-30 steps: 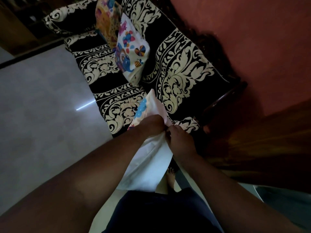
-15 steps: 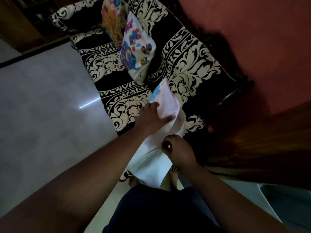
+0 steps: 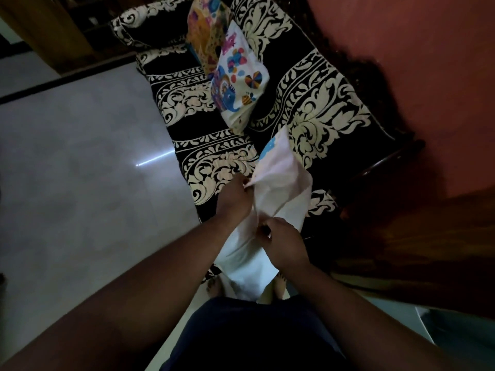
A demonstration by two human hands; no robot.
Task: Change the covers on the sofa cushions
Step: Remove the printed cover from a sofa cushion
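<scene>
The person's right hand (image 3: 285, 243) pinches the near fold of a white cushion cover (image 3: 270, 210), fingers curled into the cloth. Just beyond it the left hand (image 3: 234, 195) grips the cover's bunched upper edge. The cover hangs between the hands, over the sofa's (image 3: 222, 167) front edge near its right end, its lower end dangling above bare feet (image 3: 214, 286). Open pale floor (image 3: 80, 170) spreads leftward from the sofa's front edge. Farther along the black-and-cream seat, a covered cushion (image 3: 238, 87) with a cartoon print leans on the backrest, another colourful cushion (image 3: 206, 36) behind it. A red wall (image 3: 428, 62) closes the right side.
</scene>
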